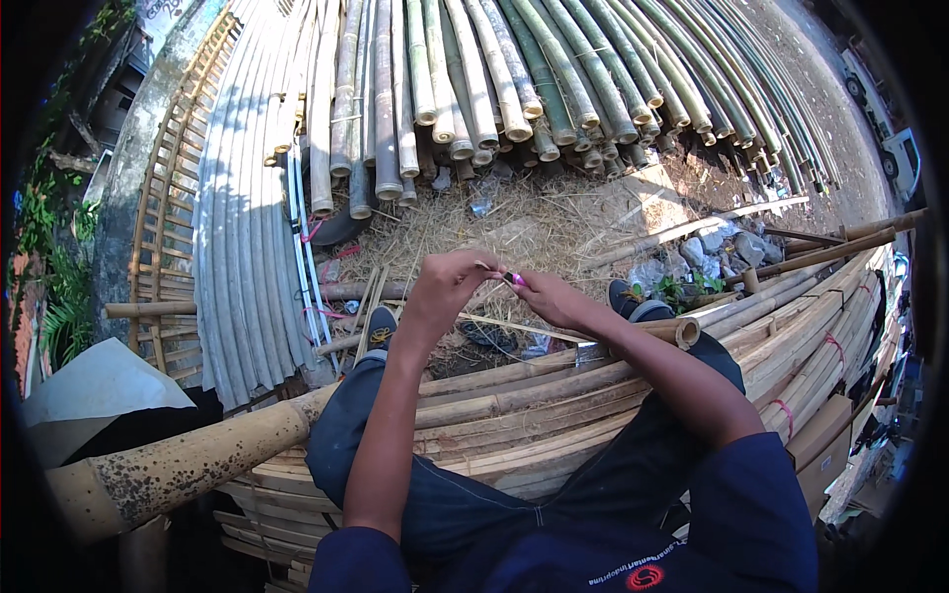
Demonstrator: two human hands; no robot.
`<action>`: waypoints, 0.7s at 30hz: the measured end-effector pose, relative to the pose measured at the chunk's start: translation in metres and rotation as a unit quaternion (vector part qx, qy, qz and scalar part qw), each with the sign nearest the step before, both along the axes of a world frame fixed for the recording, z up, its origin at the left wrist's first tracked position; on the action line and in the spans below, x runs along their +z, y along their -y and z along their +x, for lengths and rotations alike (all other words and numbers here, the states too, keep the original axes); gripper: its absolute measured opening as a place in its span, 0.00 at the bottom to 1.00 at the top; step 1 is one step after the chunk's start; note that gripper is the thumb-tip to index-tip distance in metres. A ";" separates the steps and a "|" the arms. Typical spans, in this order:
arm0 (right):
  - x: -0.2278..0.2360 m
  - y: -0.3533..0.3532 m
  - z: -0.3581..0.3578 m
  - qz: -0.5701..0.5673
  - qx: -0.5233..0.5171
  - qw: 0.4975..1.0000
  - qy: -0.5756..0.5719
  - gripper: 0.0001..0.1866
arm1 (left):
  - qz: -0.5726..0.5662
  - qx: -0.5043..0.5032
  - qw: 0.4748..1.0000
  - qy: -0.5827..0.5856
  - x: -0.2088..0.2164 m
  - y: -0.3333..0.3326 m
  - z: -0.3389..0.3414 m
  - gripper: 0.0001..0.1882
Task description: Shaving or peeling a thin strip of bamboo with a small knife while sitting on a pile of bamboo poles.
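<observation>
My two hands meet in front of me, above the straw-covered ground. My right hand (556, 298) is closed around a small pink and black thing (515, 279), its kind too small to tell. The fingers of my left hand (447, 289) are pinched together at the front end of that thing. A pale sliver shows by the left fingertips, but what they grip is mostly hidden. Below the hands, a thick bamboo pole (237, 450) and a stack of split bamboo strips (534, 435) run across under my legs.
Long bamboo poles (583, 89) lie side by side ahead, cut ends toward me. Grey corrugated sheets (247, 247) and a bamboo ladder (158, 217) stretch along the left. Rocks (727, 247) sit at the right, with a parked vehicle (895, 158) farther off. A cardboard box (822, 450) stands near my right elbow.
</observation>
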State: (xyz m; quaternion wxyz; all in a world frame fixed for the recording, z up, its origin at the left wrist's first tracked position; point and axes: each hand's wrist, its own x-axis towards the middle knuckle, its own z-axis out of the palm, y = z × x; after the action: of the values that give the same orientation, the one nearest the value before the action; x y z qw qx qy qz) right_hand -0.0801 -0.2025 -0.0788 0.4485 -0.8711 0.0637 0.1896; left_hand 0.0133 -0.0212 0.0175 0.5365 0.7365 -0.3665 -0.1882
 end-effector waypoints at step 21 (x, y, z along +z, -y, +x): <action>-0.039 0.041 0.000 -0.217 0.090 0.967 -0.097 0.17 | -0.156 -0.075 0.971 0.167 0.074 -0.039 -0.023 0.06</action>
State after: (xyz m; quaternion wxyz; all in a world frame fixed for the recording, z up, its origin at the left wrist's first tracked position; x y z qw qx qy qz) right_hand -0.0803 -0.2437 -0.1179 0.2215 -0.9272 0.0678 0.2944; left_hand -0.0095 0.0183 0.0914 0.5605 0.6354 -0.5294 -0.0428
